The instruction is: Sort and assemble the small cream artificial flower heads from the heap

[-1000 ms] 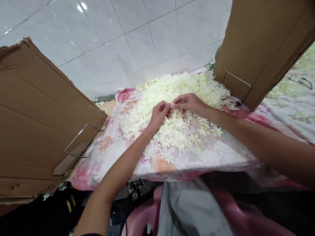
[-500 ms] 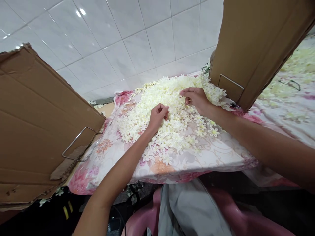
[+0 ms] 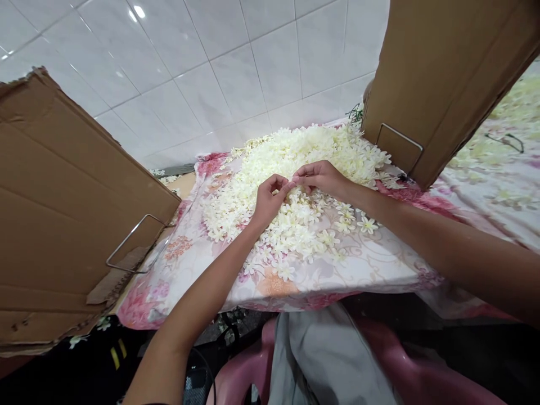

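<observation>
A broad heap of pale cream artificial-looking flowers [image 3: 304,146] covers much of the floral cloth [image 3: 363,270] in front of me. Above the middle of the heap my left hand [image 3: 270,197] is closed in a pinch, thumb against curled fingers. My right hand [image 3: 323,177] is closed too, and its fingertips meet those of the left. Whatever lies between the fingertips is too small or too hidden to name. Single flowers [image 3: 367,224] lie loose along the heap's near right edge.
A cardboard panel [image 3: 76,191] with a metal wire bracket [image 3: 135,244] stands at the left. Another cardboard panel [image 3: 434,84] with a wire bracket [image 3: 400,140] rises at the right. White wall tiles [image 3: 236,73] close off the back. More flowers lie beyond the right panel.
My right hand has moved left and slightly down from over the heap, bringing its fingertips to my left hand. The left hand has stayed almost in place.
</observation>
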Action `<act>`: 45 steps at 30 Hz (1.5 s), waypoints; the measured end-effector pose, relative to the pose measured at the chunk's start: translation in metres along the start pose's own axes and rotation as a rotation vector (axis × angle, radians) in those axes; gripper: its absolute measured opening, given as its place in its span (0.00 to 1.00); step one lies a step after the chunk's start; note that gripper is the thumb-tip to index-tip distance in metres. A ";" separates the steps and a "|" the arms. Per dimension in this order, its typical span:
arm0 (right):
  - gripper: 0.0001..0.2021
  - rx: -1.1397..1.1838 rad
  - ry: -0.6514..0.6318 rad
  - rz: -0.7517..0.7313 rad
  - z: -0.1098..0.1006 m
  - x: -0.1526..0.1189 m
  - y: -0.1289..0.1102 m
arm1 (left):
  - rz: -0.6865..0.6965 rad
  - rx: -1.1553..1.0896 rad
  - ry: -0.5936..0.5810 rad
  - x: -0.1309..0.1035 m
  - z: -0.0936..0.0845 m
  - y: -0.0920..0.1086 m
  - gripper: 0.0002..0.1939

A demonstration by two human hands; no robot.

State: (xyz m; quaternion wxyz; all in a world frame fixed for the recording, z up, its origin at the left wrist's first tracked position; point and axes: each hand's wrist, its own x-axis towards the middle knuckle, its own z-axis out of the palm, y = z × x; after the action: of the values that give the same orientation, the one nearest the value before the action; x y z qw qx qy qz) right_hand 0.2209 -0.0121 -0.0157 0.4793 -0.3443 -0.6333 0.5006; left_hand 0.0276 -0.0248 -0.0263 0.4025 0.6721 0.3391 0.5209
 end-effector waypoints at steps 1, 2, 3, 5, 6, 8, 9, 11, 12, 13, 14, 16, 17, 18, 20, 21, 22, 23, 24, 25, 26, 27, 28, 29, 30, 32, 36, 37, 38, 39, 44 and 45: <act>0.26 0.001 0.001 0.007 -0.001 0.001 0.000 | -0.001 -0.003 -0.008 0.000 0.000 0.000 0.28; 0.26 -0.001 0.004 0.011 -0.002 0.001 0.001 | 0.000 -0.009 -0.020 0.000 -0.001 0.000 0.28; 0.26 -0.004 0.007 0.014 -0.002 0.002 0.001 | 0.000 -0.015 -0.032 -0.001 -0.001 0.001 0.27; 0.26 -0.009 0.002 0.016 -0.003 0.002 0.001 | -0.003 -0.024 -0.049 -0.001 -0.001 0.001 0.27; 0.26 -0.012 -0.005 0.018 -0.003 0.002 0.000 | -0.007 -0.025 -0.054 -0.001 -0.001 0.002 0.27; 0.27 -0.016 -0.017 0.025 -0.003 0.002 0.000 | -0.016 -0.026 -0.057 -0.001 -0.002 0.002 0.26; 0.27 -0.017 -0.018 0.028 -0.003 0.002 -0.001 | -0.020 -0.027 -0.058 -0.001 -0.002 0.001 0.26; 0.28 -0.021 -0.007 0.031 -0.002 0.001 -0.002 | -0.030 -0.032 -0.064 0.000 -0.003 0.001 0.26; 0.27 -0.022 0.006 0.034 -0.001 0.001 -0.003 | -0.036 -0.035 -0.065 0.000 -0.003 0.001 0.25; 0.27 -0.023 0.023 0.037 -0.001 0.001 -0.004 | -0.044 -0.038 -0.067 0.001 -0.004 0.001 0.25; 0.27 -0.023 0.044 0.043 0.000 0.000 -0.005 | -0.053 -0.041 -0.068 0.001 -0.004 0.001 0.25; 0.25 -0.023 0.091 0.054 0.001 0.000 -0.006 | -0.070 -0.048 -0.077 0.002 -0.005 0.001 0.25; 0.25 -0.022 0.112 0.059 0.001 0.001 -0.007 | -0.076 -0.050 -0.085 0.002 -0.005 0.001 0.25; 0.24 -0.019 0.129 0.062 0.001 0.001 -0.007 | -0.080 -0.049 -0.094 0.002 -0.005 0.000 0.24; 0.23 -0.006 0.153 0.065 0.001 0.001 -0.007 | -0.086 -0.040 -0.105 0.003 -0.004 -0.001 0.23; 0.23 0.003 0.164 0.067 0.002 0.001 -0.006 | -0.090 -0.032 -0.102 0.004 -0.004 -0.003 0.23; 0.23 0.015 0.177 0.071 0.002 0.002 -0.006 | -0.093 -0.023 -0.096 0.004 -0.004 -0.004 0.22; 0.23 0.028 0.192 0.076 0.002 0.002 -0.007 | -0.095 -0.016 -0.091 0.004 -0.004 -0.006 0.21; 0.22 0.042 0.211 0.080 0.001 0.002 -0.007 | -0.096 -0.008 -0.087 0.004 -0.004 -0.008 0.21; 0.22 0.058 0.234 0.081 0.001 0.002 -0.009 | -0.094 0.000 -0.084 0.004 -0.004 -0.009 0.21; 0.22 0.074 0.261 0.077 0.000 0.002 -0.011 | -0.089 0.011 -0.080 0.004 -0.005 -0.010 0.21; 0.21 0.089 0.288 0.067 -0.002 0.002 -0.013 | -0.082 0.026 -0.072 0.004 -0.005 -0.011 0.22; 0.20 0.099 0.315 0.053 -0.003 0.002 -0.016 | -0.071 0.042 -0.062 0.003 -0.005 -0.011 0.23; 0.20 0.100 0.335 0.036 -0.004 0.002 -0.019 | -0.057 0.060 -0.055 0.002 -0.005 -0.011 0.25; 0.19 0.089 0.349 0.016 -0.006 0.002 -0.021 | -0.039 0.076 -0.057 0.002 -0.005 -0.011 0.27; 0.18 0.040 0.355 -0.029 -0.007 0.001 -0.023 | -0.006 0.100 -0.086 0.000 -0.005 -0.008 0.31; 0.19 -0.080 0.294 -0.112 -0.002 0.000 -0.019 | -0.015 0.102 -0.097 -0.001 -0.001 -0.002 0.28; 0.20 -0.101 0.263 -0.119 0.000 -0.001 -0.018 | -0.029 0.084 -0.085 -0.001 -0.001 -0.001 0.28; 0.20 -0.119 0.230 -0.119 0.002 -0.002 -0.016 | -0.041 0.064 -0.078 0.000 0.000 -0.001 0.28; 0.21 -0.134 0.198 -0.115 0.004 -0.003 -0.015 | -0.048 0.046 -0.074 0.000 0.000 0.000 0.28; 0.24 -0.181 0.142 -0.112 0.008 -0.007 -0.015 | -0.039 0.024 -0.097 0.002 0.000 0.000 0.30; 0.24 -0.189 0.144 -0.114 0.008 -0.007 -0.016 | -0.040 0.021 -0.108 0.001 0.000 0.000 0.30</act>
State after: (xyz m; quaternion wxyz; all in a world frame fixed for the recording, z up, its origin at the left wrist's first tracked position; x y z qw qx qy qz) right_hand 0.2162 -0.0248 -0.0026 0.5169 -0.3863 -0.6601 0.3846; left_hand 0.0280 -0.0234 -0.0258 0.4234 0.6964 0.3360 0.4720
